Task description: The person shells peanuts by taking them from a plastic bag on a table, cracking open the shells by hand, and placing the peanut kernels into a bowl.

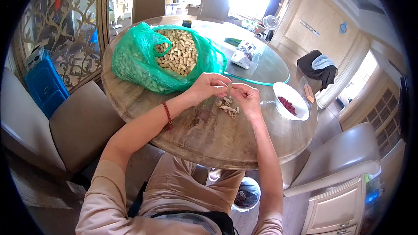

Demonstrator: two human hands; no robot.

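Note:
Both my hands meet above the near part of the round table (209,141). The fingers of my left hand (208,88) and my right hand (246,98) pinch a small peanut (229,88) between them. Just below lies a small pile of peanut shells (227,106) on the tabletop. An open green plastic bag (135,63) full of unshelled peanuts (178,54) sits to the left, behind my left forearm. A white bowl (299,104) with dark red kernels (286,105) inside stands to the right of my right hand.
A white printed packet (243,55) and a small dark object (187,23) lie farther back. Chairs (85,122) (339,161) stand left and right. A lined bin (247,195) is on the floor below the table edge, near my legs.

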